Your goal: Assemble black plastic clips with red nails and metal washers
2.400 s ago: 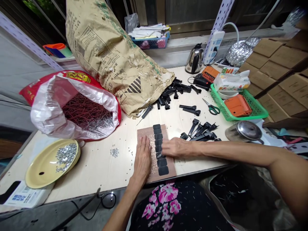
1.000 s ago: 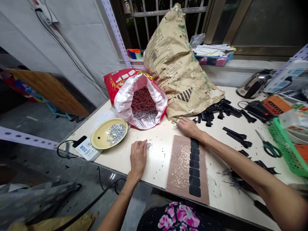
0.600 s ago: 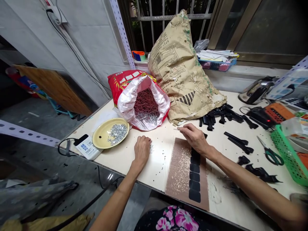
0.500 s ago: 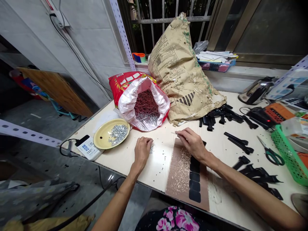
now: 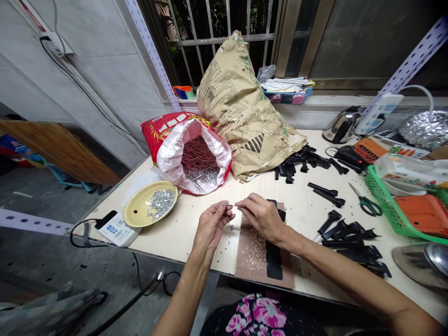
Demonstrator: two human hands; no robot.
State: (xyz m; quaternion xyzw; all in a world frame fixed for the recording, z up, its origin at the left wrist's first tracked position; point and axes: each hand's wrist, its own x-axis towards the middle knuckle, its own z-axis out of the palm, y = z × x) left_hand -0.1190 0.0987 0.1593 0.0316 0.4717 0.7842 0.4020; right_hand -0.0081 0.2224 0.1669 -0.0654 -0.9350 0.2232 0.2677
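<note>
We have the pin (image 5: 232,205) between our hands, above the table (image 5: 168,242): the right hand (image 5: 264,218) pinches one end, the left hand (image 5: 212,225) the other (any washer there is too small to tell). The board (image 5: 250,266) lies below our right hand.

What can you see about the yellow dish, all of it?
The yellow dish is round and shallow, with a smooth inside that could be plastic or enamel. A heap of tiny silvery pieces lies toward its right side; a dark spot shows left. It sits toward the left end of the table, beside the red bag, and its edge overlaps a white box. Neither the left hand nor the right hand touches it.
</note>
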